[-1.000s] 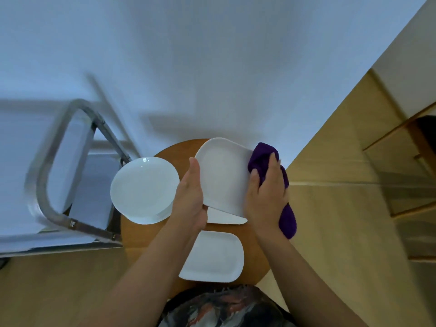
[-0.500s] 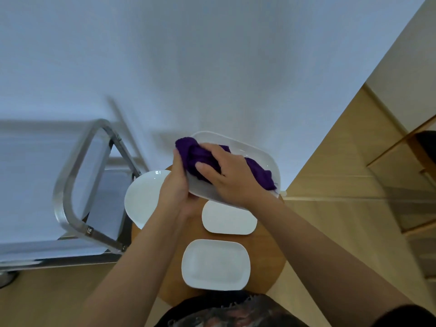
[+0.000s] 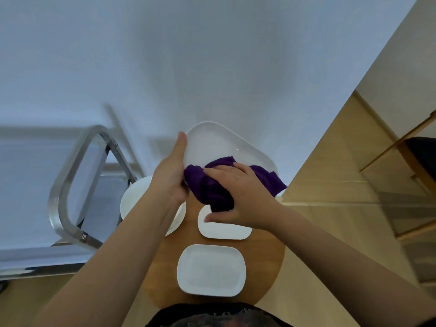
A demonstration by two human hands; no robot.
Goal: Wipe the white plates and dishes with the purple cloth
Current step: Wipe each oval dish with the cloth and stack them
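Purple terry cloth, bunched under the right hand, should sweep the large white rounded-rectangular plate edge to edge while the left hand grips its rim firmly.

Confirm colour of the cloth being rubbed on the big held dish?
Deep purple, plain, no pattern. The cloth shows clearly in the head view, under the right hand.

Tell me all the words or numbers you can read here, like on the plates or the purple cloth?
There are none to read. The big plate, the two small dishes, the round plate and the purple cloth are all plain. The dark patterned clothing at the bottom edge is too blurred to show any lettering.
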